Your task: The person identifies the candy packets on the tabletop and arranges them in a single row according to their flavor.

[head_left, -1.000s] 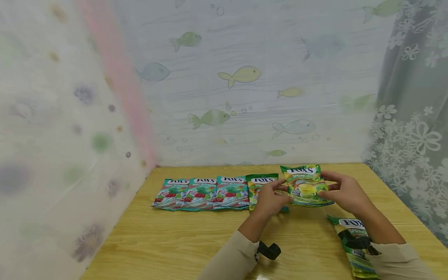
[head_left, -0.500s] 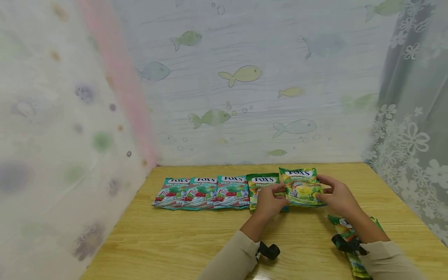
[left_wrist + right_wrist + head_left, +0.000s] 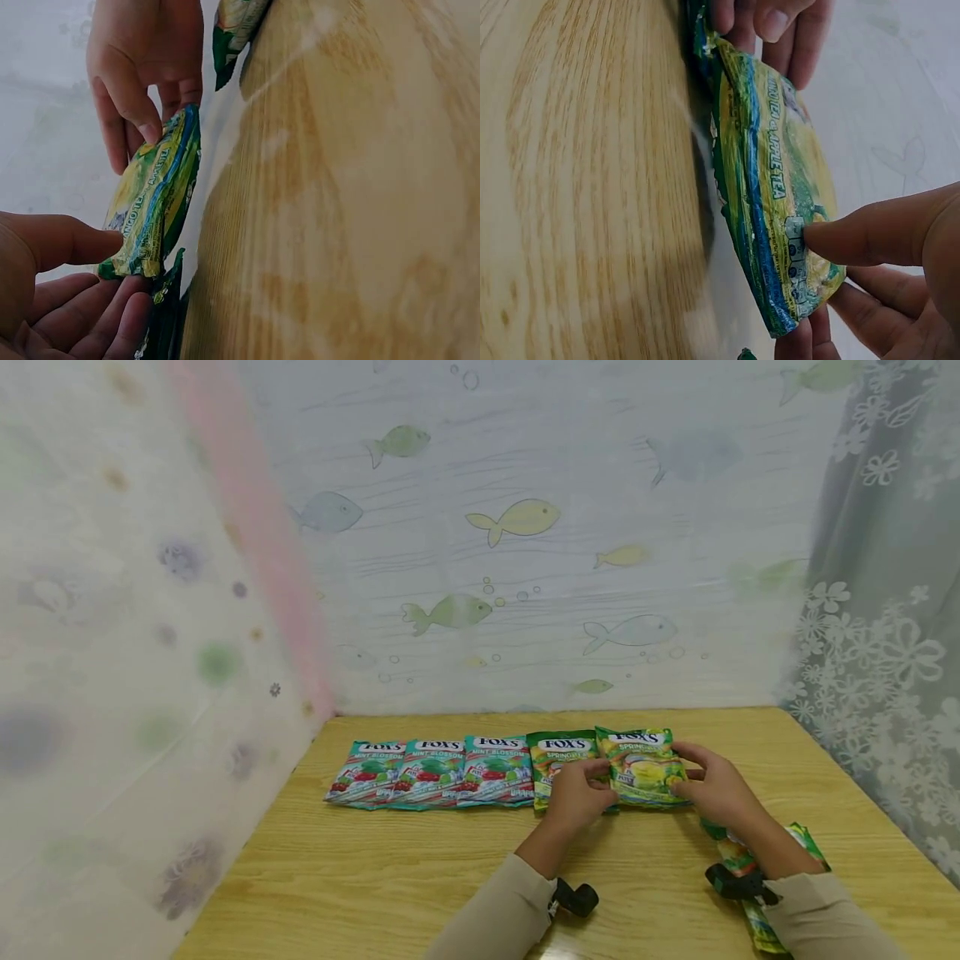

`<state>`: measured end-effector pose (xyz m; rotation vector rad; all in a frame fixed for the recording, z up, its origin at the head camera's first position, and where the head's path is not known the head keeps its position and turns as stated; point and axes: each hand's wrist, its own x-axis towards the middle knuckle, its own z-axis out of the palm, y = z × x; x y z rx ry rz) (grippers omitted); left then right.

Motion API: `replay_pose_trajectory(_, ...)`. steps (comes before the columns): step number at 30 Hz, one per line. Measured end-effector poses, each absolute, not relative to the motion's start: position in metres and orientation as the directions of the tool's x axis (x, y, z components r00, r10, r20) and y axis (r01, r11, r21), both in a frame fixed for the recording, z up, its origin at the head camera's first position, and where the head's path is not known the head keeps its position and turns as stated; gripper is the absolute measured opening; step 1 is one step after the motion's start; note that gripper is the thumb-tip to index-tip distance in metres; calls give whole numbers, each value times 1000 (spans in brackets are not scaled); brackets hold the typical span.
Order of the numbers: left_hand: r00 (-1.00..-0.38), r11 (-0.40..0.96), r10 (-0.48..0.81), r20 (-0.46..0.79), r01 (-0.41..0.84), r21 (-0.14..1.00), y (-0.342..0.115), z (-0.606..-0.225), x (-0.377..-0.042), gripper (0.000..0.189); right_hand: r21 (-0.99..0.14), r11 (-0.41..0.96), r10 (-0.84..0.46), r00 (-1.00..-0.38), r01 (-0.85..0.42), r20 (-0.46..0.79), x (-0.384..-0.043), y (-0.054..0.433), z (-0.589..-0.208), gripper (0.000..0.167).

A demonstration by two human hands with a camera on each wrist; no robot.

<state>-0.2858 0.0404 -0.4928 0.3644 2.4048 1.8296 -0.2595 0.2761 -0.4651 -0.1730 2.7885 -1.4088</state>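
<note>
A green and yellow Fox's candy bag is held between both hands at the right end of a row of bags. My left hand pinches its left edge; the thumb lies on the front and fingers sit behind, as the left wrist view shows. My right hand grips the right edge, with the thumb on the printed face and fingers behind. In the right wrist view the bag leans tilted, its lower edge close to the table. Another green candy bag stands just left of it, partly hidden by my left hand.
Three teal Mint Blossom candy bags continue the row leftward, overlapping slightly. Under my right forearm lies another green candy bag, partly covered. The wooden table meets a fish-patterned curtain at the back.
Both hands have kept hold of the candy bag. It has come down and shifted left, closer to the green bag beside it, and my right hand has moved left along with it.
</note>
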Motion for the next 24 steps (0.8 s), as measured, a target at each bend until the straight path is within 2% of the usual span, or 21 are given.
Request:
replay_pose_trajectory(11,-970,257,242,19,83,963,42,-495,-287,44,-771,627,-133,-990,-112,36,-261,277,-470,73)
replay_pose_trajectory(24,-963,349,270,-8,90,933,42,-497,-286,51,-775,626,-140,-990,-91,3,-261,279,-474,72)
